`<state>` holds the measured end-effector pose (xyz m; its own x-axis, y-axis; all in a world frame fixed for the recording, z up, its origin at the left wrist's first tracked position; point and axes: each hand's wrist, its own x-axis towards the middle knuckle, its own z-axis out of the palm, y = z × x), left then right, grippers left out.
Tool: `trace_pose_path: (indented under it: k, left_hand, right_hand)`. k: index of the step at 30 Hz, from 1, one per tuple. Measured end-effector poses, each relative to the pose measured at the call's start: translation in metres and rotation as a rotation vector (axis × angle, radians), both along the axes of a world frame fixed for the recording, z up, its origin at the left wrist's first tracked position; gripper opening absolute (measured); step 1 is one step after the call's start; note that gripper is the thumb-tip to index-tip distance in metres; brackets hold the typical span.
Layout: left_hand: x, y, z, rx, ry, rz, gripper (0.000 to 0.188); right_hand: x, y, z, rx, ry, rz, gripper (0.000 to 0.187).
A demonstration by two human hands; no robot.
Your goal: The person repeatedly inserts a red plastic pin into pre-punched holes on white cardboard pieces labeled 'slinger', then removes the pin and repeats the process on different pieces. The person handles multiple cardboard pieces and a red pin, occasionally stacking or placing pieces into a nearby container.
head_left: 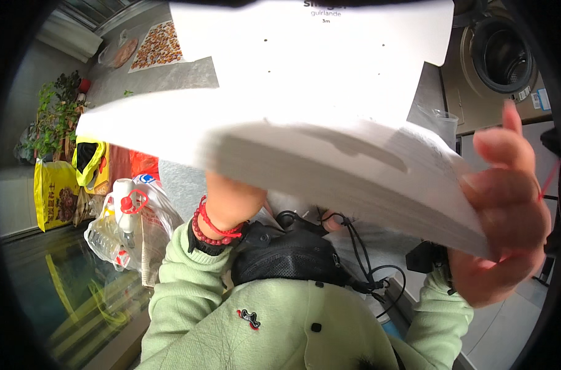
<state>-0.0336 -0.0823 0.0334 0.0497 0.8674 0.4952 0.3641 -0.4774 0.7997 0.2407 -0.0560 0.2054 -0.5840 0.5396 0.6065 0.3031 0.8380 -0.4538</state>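
A large white cardboard sheet (317, 80) with tabbed upper corners and small dark printing fills the upper middle. Its near part (329, 166) bends toward me and is smeared by motion. My right hand (505, 216) curls around the sheet's right end, one finger sticking up; it is slightly blurred. From below, my left hand (234, 200) reaches behind the near part, so its fingers are hidden. Red bracelets (215, 225) circle that wrist.
Plastic bags and bottles (129, 209) stand at the left beside a yellow bag (57, 194) and leafy plants (52, 117). Small brown pieces lie on a white sheet (187, 57) at the back. A front-loading washing machine (465, 74) stands open at the far right, near a clear plastic cup (447, 126).
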Motion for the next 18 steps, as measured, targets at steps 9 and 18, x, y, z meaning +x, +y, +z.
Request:
trace_pose_path:
  k: [9,18]
  left_hand:
    - [-0.015,-0.013,-0.02,0.156,0.393,-0.02,0.037]
    - [-0.027,-0.013,-0.004,0.072,0.167,-0.008,0.04]
  right_hand:
    - [0.005,0.021,-0.035,-0.381,0.481,0.239,0.038]
    - [-0.016,0.032,-0.022,-0.127,0.46,-0.42,0.119]
